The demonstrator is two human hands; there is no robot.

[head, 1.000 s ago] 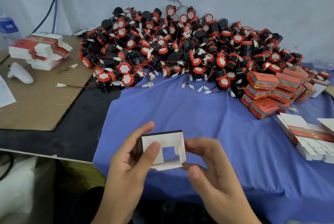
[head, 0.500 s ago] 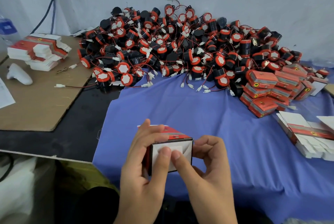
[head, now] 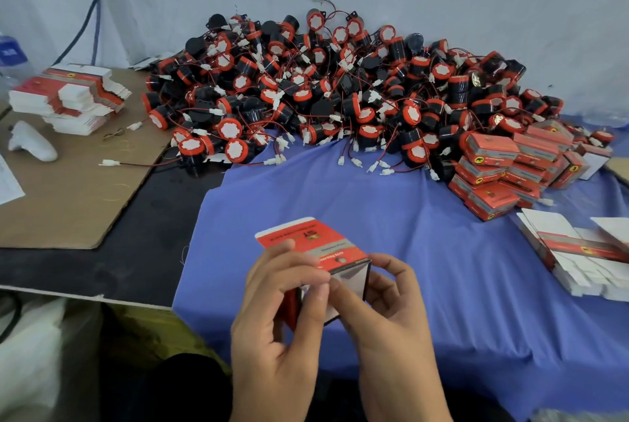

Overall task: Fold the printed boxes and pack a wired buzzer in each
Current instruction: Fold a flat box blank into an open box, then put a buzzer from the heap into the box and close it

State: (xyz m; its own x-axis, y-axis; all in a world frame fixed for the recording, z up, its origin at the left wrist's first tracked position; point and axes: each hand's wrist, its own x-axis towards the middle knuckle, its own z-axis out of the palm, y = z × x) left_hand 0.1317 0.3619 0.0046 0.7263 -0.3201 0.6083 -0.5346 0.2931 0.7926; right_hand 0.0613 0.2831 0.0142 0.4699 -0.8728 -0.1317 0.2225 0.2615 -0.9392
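1. While both hands hold 1 printed box just above the blue cloth, at the near edge of the counter, its near end is only partly closed. Tucking that end looks like the step in hand.
2. The left hand grips the box's left side with fingers curled over the red top. The right hand clasps the right side, and both thumbs press at the open end.
3. To do it well, keep the walls square with the outer fingers, fold the side tabs in first, then slide the tuck flap inside without creasing it.
4. Counts: 1 box in hand and 2 piles of flats, the left stack of blanks and the right stack of blanks.
5. Roughly 10 packed boxes show at the right, though some are hidden. The heap of buzzers is far too many to count.
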